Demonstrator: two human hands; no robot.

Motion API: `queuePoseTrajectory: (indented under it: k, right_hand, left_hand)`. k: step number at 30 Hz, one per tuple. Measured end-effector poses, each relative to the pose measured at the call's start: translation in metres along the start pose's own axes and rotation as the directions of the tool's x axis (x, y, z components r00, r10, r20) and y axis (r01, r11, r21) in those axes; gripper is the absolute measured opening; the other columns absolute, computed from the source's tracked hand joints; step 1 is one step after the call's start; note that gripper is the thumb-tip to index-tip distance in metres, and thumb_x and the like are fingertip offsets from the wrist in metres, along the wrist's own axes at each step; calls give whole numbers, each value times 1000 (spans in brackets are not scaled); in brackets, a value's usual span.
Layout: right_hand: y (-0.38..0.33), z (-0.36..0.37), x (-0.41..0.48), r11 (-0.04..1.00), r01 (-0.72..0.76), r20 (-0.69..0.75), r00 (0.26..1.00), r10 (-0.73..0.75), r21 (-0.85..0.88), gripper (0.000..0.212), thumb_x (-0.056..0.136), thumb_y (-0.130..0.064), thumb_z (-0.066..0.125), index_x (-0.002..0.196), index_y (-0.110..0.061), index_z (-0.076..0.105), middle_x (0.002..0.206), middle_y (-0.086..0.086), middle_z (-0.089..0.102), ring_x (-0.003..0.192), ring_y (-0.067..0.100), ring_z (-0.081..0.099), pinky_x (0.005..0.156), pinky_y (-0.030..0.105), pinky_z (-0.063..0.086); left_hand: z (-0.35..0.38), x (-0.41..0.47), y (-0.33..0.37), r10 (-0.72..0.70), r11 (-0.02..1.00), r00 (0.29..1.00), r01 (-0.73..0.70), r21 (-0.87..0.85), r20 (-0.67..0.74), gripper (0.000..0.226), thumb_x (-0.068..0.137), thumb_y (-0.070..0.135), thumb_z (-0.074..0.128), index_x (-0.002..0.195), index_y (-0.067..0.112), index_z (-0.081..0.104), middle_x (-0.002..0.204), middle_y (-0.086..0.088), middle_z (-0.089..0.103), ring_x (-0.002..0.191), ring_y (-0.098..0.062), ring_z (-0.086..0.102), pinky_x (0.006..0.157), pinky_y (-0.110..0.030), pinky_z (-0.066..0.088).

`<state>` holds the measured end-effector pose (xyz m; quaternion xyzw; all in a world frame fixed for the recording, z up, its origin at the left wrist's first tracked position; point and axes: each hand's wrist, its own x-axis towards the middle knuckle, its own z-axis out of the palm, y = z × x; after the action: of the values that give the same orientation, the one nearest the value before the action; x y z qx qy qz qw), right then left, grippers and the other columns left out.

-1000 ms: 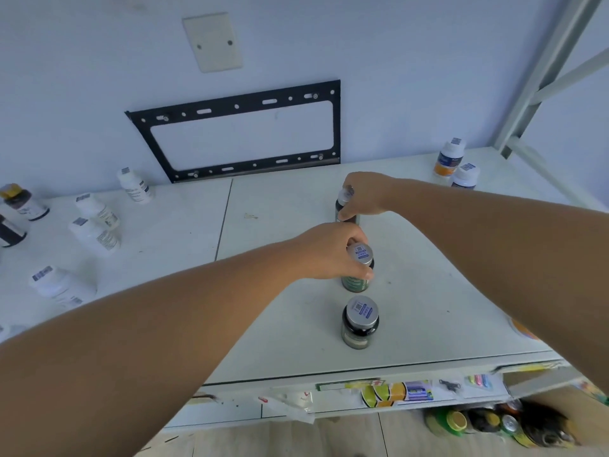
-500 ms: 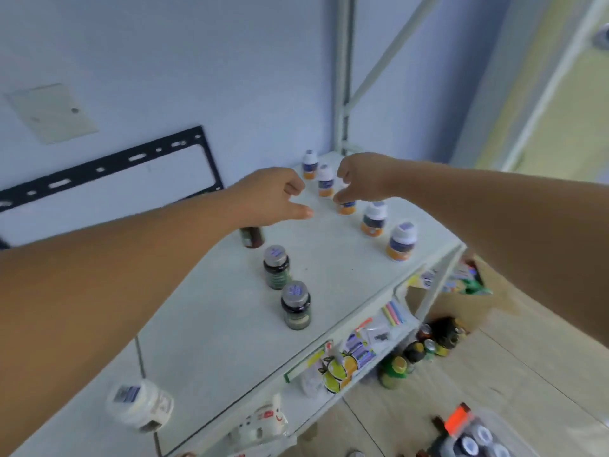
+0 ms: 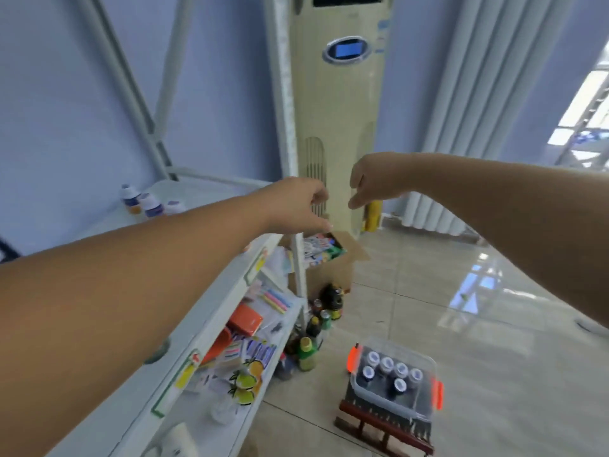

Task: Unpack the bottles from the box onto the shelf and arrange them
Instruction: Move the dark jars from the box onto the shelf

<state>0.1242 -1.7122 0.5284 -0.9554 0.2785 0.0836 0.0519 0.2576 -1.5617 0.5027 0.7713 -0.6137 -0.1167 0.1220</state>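
Reaching out with two empty hands, past the right end of the shelf (image 3: pixel 227 285).

The left hand (image 3: pixel 296 206) and right hand (image 3: pixel 375 181) hang in the air close together, and their fingers (image 3: pixel 357 201) are loosely bent, holding nothing and touching nothing. The clear box (image 3: pixel 420 402) with orange clips sits on the floor, low and near, well below the hands. The dark bottles (image 3: pixel 387 366) with round caps stand inside it. A few white bottles (image 3: pixel 150 204) stand at the far left on the shelf. Half a second ago the hands were over the shelf, right above its bottles, and only a corner of the box showed. Now the view has swung right and the whole box shows.
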Motion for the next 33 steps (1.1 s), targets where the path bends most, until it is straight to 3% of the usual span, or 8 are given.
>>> queuePoseTrajectory:
  k: [5,9,14,17,21,26,30,33]
  right_hand:
    - [87,38,-35,991,-118,104,987,125,-65,45,91,-47,62,78,-4,62,80,7,55,68,19,46,50,19,34]
    - [154,94,-55,979,-205,215,957,196,21,52,88,-48,66,101,3,68,104,15,64,95,29,61,77,27,45]
    - [207,176,-68,941,-314,356,899,253,125,49,87,-43,70,61,-8,46,69,5,47,70,24,48,60,28,35]
    - [219,230,-70,902,-389,427,859,281,189,53,86,-44,70,58,-9,42,68,7,47,72,26,48,56,28,36]
    - [218,302,-66,829,-499,530,788,313,252,49,86,-45,70,60,-9,48,75,11,56,75,29,53,68,30,43]
    - [214,399,-57,703,-626,588,723,362,337,48,82,-40,70,108,0,65,107,15,69,96,33,65,81,36,54]
    - [208,478,-39,633,-676,596,700,394,376,36,81,-43,69,71,-16,47,72,1,51,68,23,51,50,26,33]
    - [202,537,-23,639,-663,608,707,363,390,33,84,-38,66,70,-19,44,74,3,50,72,26,50,51,29,30]
  left_hand:
    - [50,63,58,55,996,983,-66,58,173,69,81,52,74,138,21,53,137,2,58,120,-17,58,100,-34,48]
    - [110,100,89,60,995,959,-79,59,279,66,80,50,75,135,21,55,133,2,60,117,-19,59,99,-35,49]
    - [196,117,99,34,991,881,-93,102,472,65,80,49,76,135,21,56,135,2,61,117,-18,59,96,-31,48]
    - [246,120,87,-10,993,820,-59,102,573,64,80,49,75,134,19,57,132,1,62,115,-19,60,94,-34,50]
    - [314,119,64,-36,998,732,-15,69,680,53,78,47,76,119,15,63,118,-2,67,107,-23,64,95,-42,52]
    - [395,125,32,-88,993,673,115,13,734,37,75,38,77,97,11,67,100,-9,69,102,-27,67,91,-46,54]
    - [462,136,4,-138,983,677,184,15,723,46,76,37,77,111,9,68,114,-11,69,104,-27,65,90,-42,54]
    - [516,148,-18,-128,987,690,162,21,712,39,77,38,76,106,13,65,112,-9,68,103,-27,63,88,-41,53]
